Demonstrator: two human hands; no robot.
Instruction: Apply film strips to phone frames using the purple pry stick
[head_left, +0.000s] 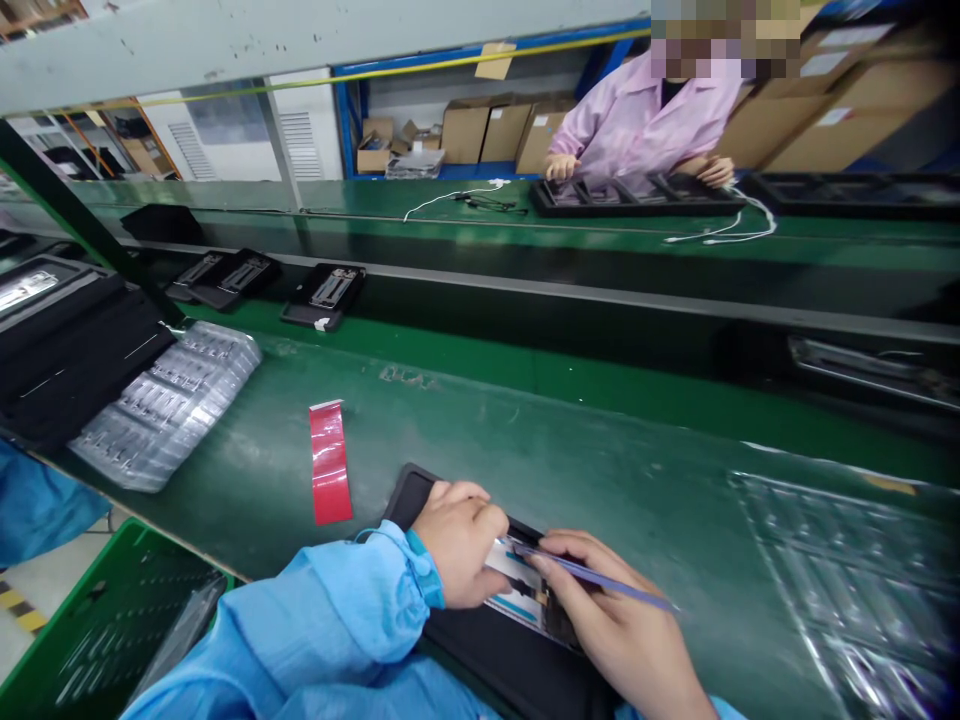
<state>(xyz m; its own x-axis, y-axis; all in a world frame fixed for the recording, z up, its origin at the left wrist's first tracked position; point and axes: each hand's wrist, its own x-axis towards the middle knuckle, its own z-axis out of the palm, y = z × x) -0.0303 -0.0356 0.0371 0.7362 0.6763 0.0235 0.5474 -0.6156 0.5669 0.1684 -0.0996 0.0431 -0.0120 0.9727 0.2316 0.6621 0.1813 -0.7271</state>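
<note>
My left hand [459, 540], in a light blue sleeve, has its fingers curled and pressed down on a black device [409, 495] lying on the green bench near its front edge. My right hand [619, 625] pinches thin blue-grey tweezers [600, 582], whose tip points left at a white and blue part [517, 590] inside the device, just beside my left fingertips. A red strip [330, 462] lies flat on the bench to the left of the device.
Clear plastic trays [169, 400] and black trays [67, 350] sit at the left, another clear tray [855, 590] at the right. Black devices [326, 295] ride the far belt. A person in pink [645, 115] works across it. A green crate [97, 630] stands below.
</note>
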